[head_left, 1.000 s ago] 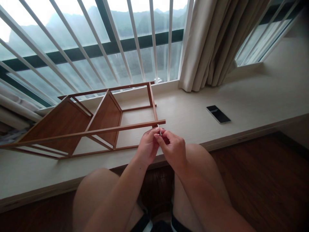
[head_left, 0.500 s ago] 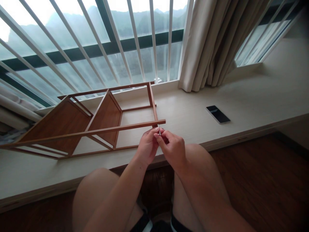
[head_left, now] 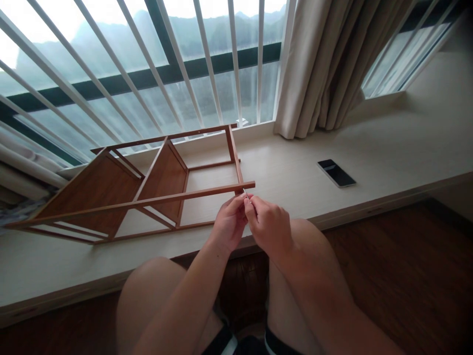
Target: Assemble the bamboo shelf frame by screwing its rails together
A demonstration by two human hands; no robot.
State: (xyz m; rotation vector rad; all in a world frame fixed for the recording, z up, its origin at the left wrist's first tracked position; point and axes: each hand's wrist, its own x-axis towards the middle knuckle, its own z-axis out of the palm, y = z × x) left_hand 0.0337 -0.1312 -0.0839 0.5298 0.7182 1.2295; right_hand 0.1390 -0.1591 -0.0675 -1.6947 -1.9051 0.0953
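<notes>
A brown wooden shelf rack [head_left: 192,194] lies on its side on the pale window ledge. My right hand [head_left: 271,224] is closed, with its thumb and fingers pinching a thin metal rod [head_left: 246,193]. The rod's upper tip meets the rack's near rail close to its right end; whether it is a screw or a tool, I cannot make out. My left hand [head_left: 229,222] is closed at the same spot, its thumb and fingertips around the rod just below the rail. Its other fingers are partly hidden.
A black-screened phone [head_left: 336,172] lies on the window ledge [head_left: 288,170] to the right. Behind the rack stand white window bars [head_left: 236,74], with a beige curtain [head_left: 314,74] beside them. My knees are against the ledge's front edge, above a dark wooden floor [head_left: 388,266].
My right hand has shifted slightly right and up, and the rod now leans more to the left at its top. My left hand stays beside it. The view has moved a little.
</notes>
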